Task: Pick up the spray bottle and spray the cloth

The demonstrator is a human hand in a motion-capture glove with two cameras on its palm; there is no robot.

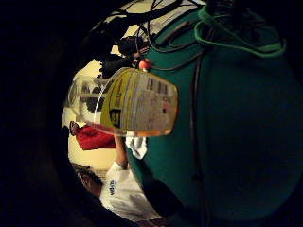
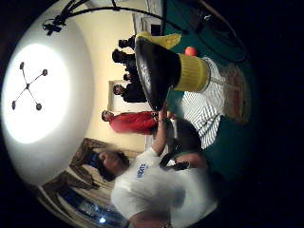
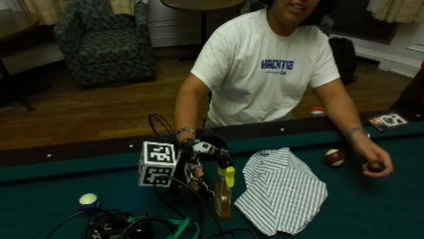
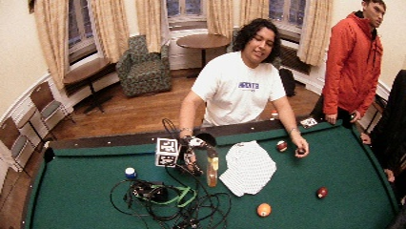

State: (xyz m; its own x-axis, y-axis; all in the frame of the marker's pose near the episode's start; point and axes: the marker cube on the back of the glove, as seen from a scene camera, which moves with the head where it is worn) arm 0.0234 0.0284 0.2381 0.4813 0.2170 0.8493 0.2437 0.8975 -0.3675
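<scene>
Seated at the far side of a green pool table (image 3: 371,209), a person in a white T-shirt reaches forward with the gloved right hand (image 3: 199,159). That hand wraps around the head of a spray bottle (image 3: 224,196) — a clear bottle of amber liquid with a yellow collar and black trigger top. The bottle hangs upright, its base low over the felt; whether it touches the table cannot be told. Just to the right of it lies a striped cloth (image 3: 281,191), crumpled flat on the felt. The bare left hand (image 3: 375,166) rests at the far right, curled around a dark ball, with a red-and-white ball (image 3: 334,158) beside it. Near the left edge sits a small blue-and-white ball (image 3: 88,200) — close to a tangle of black cables (image 3: 126,226).
</scene>
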